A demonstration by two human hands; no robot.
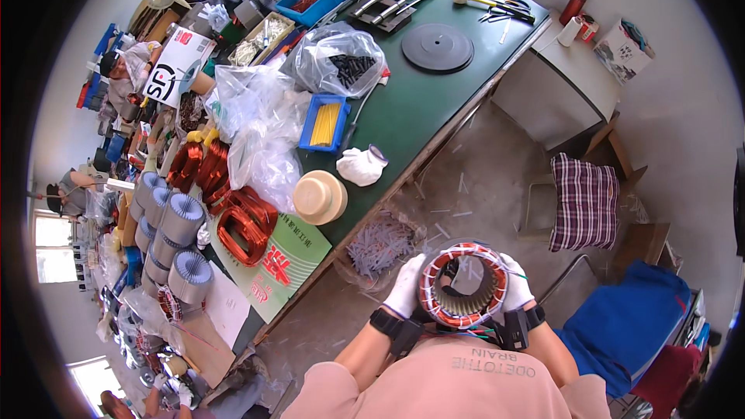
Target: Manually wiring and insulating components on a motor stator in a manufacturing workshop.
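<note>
Green bench (403, 101) bears a green printed sheet (283, 264); hands (462, 289) grip a copper-wound stator (463, 287).

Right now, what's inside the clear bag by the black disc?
The clear bag holds a pile of small dark tubular pieces. Whatever lies under the pile is covered.

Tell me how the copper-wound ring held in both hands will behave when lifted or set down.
The wound ring looks heavy for its size: a slotted metal core packed with copper coils, gripped by the left hand and the right hand together. It is probably rigid. Being round, it may roll if set on edge. The thin leads trailing below seem floppy and apt to snag.
</note>
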